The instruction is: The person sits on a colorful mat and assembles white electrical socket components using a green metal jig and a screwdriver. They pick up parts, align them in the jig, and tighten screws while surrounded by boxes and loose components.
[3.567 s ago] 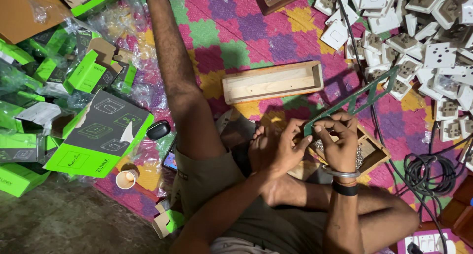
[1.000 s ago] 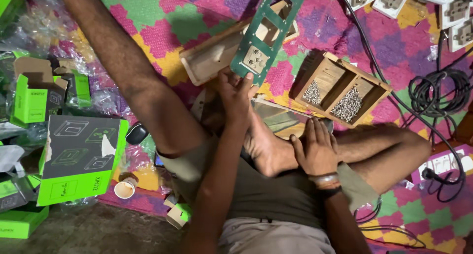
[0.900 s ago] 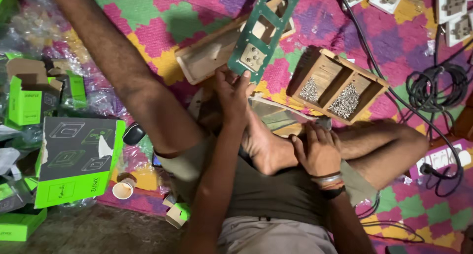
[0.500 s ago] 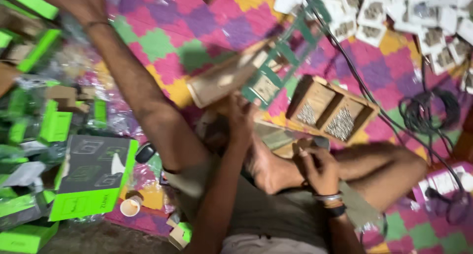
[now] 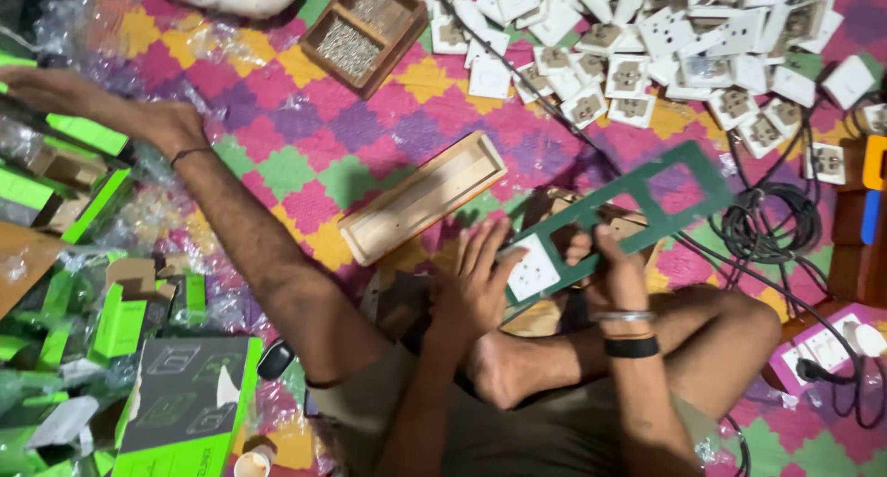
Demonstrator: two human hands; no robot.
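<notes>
A long dark green frame plate (image 5: 658,202) with rectangular openings lies slanted above my crossed legs. A white socket module (image 5: 533,267) sits at its lower left end. The fingers of my left hand (image 5: 473,287) press on that module and hold it against the plate. Just to the right, my right hand (image 5: 613,272), with bands on the wrist, grips the plate's lower edge. My left leg stretches away to the upper left over the patterned mat (image 5: 305,144).
A long wooden box (image 5: 420,198) lies just left of my hands. A wooden tray of screws (image 5: 365,29) and a heap of white socket modules (image 5: 665,52) lie further off. Coiled black cable (image 5: 767,223) and a plugged extension board (image 5: 827,348) are at the right; green cartons (image 5: 102,324) at the left.
My right hand has left my leg and taken hold of the green plate. The plate has come down from its raised position, and my left hand now presses a white module into it.
</notes>
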